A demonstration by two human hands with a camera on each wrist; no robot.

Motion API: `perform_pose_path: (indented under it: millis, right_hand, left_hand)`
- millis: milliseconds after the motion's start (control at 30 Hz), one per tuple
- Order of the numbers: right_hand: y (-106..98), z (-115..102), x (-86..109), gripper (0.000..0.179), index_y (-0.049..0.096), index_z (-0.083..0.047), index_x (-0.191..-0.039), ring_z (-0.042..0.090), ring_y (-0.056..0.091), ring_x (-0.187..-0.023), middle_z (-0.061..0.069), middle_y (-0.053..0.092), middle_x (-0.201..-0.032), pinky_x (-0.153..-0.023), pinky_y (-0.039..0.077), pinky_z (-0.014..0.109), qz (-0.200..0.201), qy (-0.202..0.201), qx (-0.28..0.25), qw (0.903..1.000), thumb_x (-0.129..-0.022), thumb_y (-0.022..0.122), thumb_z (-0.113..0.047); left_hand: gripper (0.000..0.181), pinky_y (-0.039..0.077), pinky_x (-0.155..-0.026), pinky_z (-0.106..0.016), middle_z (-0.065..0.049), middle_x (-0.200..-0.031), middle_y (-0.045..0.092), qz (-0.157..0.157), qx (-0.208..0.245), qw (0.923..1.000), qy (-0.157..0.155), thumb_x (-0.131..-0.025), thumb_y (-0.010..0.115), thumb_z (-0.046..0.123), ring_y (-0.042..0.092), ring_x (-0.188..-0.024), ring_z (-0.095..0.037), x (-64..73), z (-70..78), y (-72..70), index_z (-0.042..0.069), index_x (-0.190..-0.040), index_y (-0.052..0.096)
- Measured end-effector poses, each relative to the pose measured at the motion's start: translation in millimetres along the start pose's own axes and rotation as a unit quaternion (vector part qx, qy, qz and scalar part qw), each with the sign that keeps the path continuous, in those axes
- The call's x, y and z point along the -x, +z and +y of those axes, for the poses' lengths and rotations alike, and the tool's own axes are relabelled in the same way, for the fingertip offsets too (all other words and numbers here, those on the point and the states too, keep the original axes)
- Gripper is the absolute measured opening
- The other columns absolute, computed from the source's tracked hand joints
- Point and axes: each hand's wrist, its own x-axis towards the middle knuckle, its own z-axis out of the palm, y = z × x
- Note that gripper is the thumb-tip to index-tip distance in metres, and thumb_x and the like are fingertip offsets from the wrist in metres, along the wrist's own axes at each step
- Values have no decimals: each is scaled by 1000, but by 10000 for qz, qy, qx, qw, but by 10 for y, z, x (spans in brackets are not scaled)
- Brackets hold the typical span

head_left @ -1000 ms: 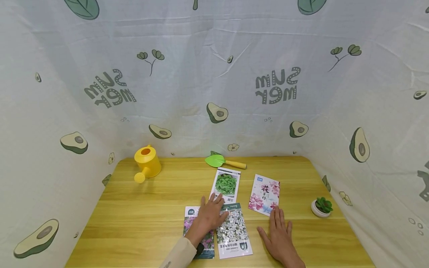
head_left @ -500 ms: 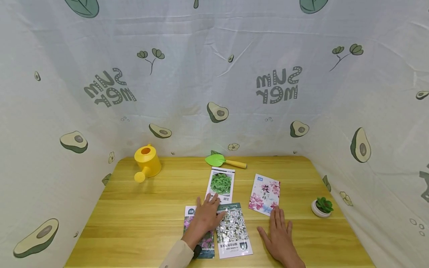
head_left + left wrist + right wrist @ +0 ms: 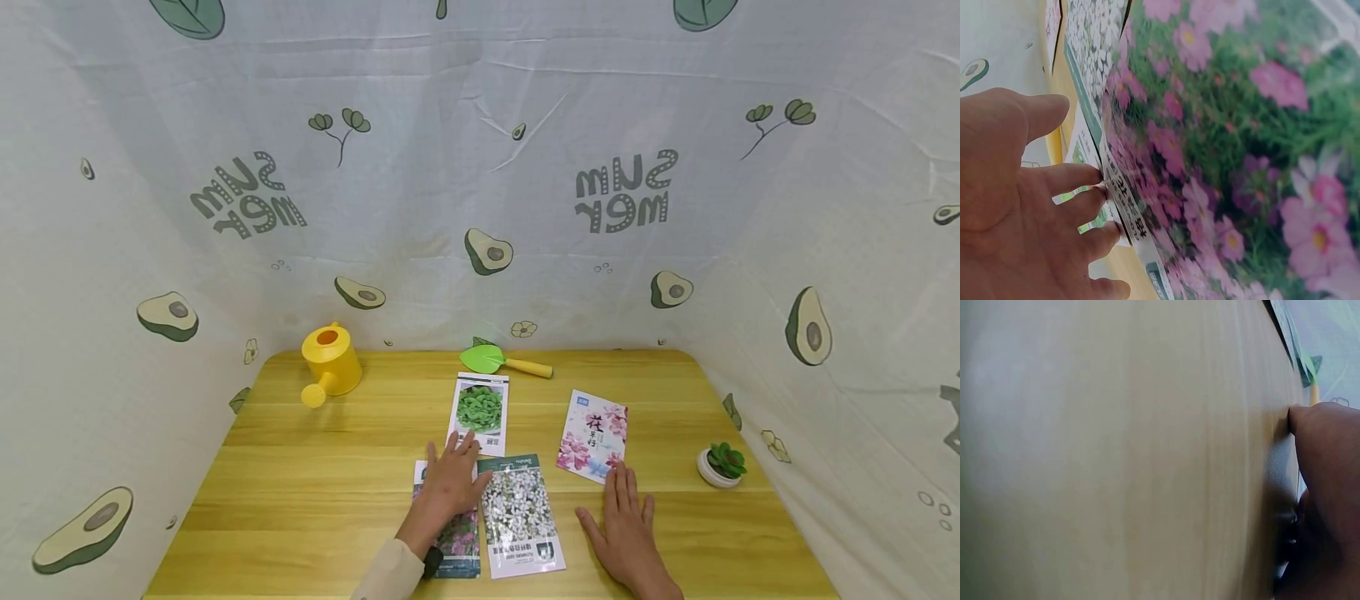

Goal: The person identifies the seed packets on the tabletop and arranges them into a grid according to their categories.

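Observation:
My left hand [image 3: 450,483], fingers spread, touches the lower edge of the seed packet with green leaves [image 3: 480,410] with its fingertips. Beneath that hand and wrist lies the pink-flower seed packet [image 3: 459,546], partly hidden; its blossoms [image 3: 1272,187] fill much of the left wrist view. Just right of it is the white-flower seed packet [image 3: 519,517], near my left thumb. My right hand [image 3: 624,529] rests flat on the table, its fingertips at the bottom edge of the pink-blossom seed packet [image 3: 592,435].
A yellow watering can [image 3: 332,362] stands at the back left of the wooden table [image 3: 300,500]. At the back edge lies a green trowel [image 3: 483,359] with a yellow handle. A small potted succulent [image 3: 722,464] is at the right. Printed cloth [image 3: 420,192] surrounds the table.
My left hand has slid left, and the green-leaf packet has moved left with it and straightened a little. My right hand has stayed in place.

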Motion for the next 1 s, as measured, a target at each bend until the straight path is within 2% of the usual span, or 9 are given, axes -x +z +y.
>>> perform_pose_path:
  millis: [433,1000]
  right_hand:
    - [-11,-10,9,94,14,21,-161,59,1,-160,41,2,-172,-118,-4,85,3,-17,13,10000,-110,60,-42]
    - [-17,-7,10,92,15,22,-161,60,2,-160,41,3,-172,-118,-3,85,20,-62,56,10000,-110,60,-41]
  left_hand:
    - [62,21,-124,-76,-18,-168,45,8,330,9991,-262,-108,65,36,35,-158,-44,84,-109,-50,-2,-156,54]
    - [62,21,-123,-78,-19,-167,46,150,353,9987,-349,-107,66,34,36,-157,-45,201,-194,-59,-2,-156,53]
